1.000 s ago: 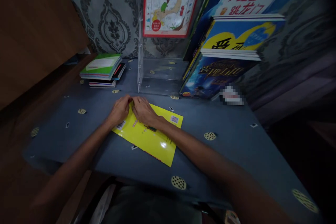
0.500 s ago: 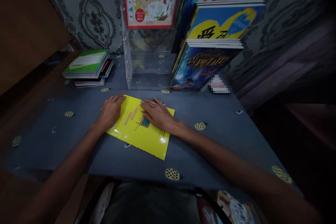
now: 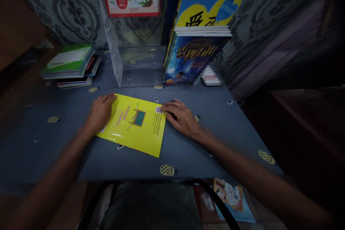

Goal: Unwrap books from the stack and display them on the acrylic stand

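Observation:
A yellow book (image 3: 134,129) lies flat and askew on the cloth-covered table, a small green chalkboard picture and printed text on its cover. My left hand (image 3: 101,113) is closed along the book's left edge, fingertips at the upper left corner; its thumb is hidden. At the opposite side, my right hand (image 3: 183,118) rests with its fingers stretched out, the tips touching the upper right corner by a small printed code. Most of this hand is over the tablecloth, beyond the book's edge.
A clear acrylic rack (image 3: 118,68) stands at the back, holding a red-framed book (image 3: 133,10) and a dark blue book (image 3: 194,55). Several stacked books (image 3: 68,61) lie at the left. Another book (image 3: 233,199) is below the table's front edge (image 3: 134,179).
My right hand has slid right across the cover to its right edge, uncovering the chalkboard picture. My left hand keeps its place on the book. The whole view has shifted.

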The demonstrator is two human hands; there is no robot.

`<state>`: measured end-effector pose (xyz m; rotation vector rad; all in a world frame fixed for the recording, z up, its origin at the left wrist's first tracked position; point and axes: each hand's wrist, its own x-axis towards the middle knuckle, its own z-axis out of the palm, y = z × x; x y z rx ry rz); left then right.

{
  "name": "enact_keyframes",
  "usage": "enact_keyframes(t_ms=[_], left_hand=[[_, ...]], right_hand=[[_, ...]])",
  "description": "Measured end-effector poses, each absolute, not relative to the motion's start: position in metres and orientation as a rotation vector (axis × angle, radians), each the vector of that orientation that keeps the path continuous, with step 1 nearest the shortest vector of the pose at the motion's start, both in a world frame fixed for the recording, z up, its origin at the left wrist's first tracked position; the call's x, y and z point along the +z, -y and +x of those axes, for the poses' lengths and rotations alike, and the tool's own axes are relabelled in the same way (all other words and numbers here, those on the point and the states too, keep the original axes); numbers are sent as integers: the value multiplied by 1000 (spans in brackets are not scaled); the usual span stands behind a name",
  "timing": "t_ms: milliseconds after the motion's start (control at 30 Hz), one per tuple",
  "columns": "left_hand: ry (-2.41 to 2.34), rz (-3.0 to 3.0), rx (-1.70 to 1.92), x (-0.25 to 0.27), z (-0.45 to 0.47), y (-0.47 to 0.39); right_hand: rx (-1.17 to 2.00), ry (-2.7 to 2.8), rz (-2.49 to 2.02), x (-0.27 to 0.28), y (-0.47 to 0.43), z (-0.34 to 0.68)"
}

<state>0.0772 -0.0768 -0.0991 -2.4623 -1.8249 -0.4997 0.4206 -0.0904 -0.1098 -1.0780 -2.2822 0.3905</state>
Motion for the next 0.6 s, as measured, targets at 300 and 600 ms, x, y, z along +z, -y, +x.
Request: enact_keyframes(t_ms=[300, 600], left_hand=[[1628, -2653, -438, -68, 128, 89], [1057, -3174, -322, -75, 222, 83]], right_hand=[[406, 2164, -1185, -100, 86, 424], [419, 2097, -1256, -104, 85, 429]])
